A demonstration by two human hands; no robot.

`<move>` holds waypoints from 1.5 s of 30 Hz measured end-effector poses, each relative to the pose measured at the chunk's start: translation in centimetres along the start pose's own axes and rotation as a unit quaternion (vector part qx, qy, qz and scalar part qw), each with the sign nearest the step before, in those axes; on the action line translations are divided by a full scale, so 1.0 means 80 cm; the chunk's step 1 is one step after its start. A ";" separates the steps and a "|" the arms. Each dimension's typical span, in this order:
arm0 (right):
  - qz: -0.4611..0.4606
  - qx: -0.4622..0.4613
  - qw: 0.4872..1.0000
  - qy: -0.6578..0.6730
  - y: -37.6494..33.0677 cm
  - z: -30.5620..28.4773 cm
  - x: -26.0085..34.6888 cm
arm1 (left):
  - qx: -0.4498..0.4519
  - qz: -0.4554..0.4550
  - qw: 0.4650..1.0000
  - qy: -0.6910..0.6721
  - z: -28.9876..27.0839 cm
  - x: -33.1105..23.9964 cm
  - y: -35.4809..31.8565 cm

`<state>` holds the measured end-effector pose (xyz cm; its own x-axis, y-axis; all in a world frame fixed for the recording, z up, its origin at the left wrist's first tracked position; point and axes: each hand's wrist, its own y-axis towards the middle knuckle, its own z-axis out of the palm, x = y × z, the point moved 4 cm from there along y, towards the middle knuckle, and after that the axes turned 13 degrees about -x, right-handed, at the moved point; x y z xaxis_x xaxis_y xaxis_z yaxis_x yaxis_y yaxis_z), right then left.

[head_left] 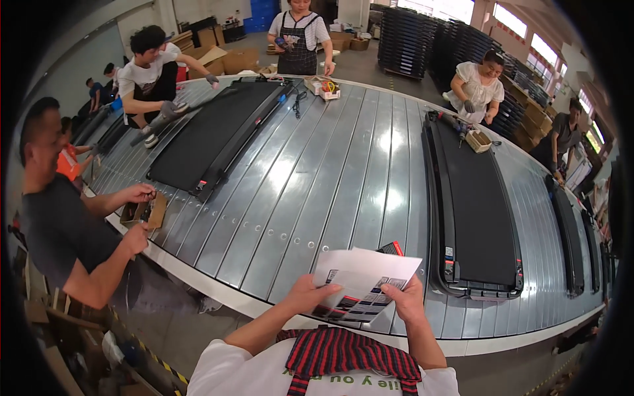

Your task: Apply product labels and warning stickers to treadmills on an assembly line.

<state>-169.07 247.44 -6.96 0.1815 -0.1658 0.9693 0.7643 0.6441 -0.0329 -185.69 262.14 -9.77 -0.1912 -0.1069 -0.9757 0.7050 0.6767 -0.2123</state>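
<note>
In front of my chest I hold a small stack of printed sheets (364, 269), white with dark and red printed blocks. My left hand (309, 294) grips their left edge, thumb on top. The opposite edge is pinched by my right hand (405, 298), its thumb also lying over the paper. Behind the sheets, a dark printed piece with a red edge (398, 248) peeks out, mostly hidden. To the right lies a black treadmill (479, 211) with a flat belt, apart from my hands.
A slatted metal conveyor (317, 178) with a pale rim runs across. Another treadmill (218, 135) lies left, with more at far right. Co-workers stand around; one at left holds a small cardboard box (156, 210). Small boxes (323, 88) with tools sit at the far side.
</note>
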 end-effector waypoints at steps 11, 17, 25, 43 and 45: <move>-0.178 0.135 0.932 -0.287 -0.026 -0.112 0.069 | -0.039 0.023 0.995 0.087 0.095 -0.016 -0.069; -0.252 0.153 0.881 -0.369 -0.028 -0.165 0.092 | 0.008 0.020 0.992 0.124 0.160 -0.014 -0.096; -0.205 0.275 0.871 -0.352 -0.037 -0.142 0.095 | -0.019 0.101 0.967 0.233 0.161 -0.003 -0.125; -0.190 0.341 0.821 -0.416 -0.045 -0.132 0.047 | -0.069 0.175 0.921 0.341 0.177 0.014 -0.142; -0.222 0.360 0.822 -0.380 -0.048 -0.124 0.052 | -0.078 0.189 0.917 0.343 0.176 0.020 -0.141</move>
<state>-165.13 236.85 -5.25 -0.6654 -0.1652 0.7280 0.0361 0.9669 0.2524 -184.37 244.08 -9.67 -0.3760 0.6033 -0.7033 0.7130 0.6731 0.1963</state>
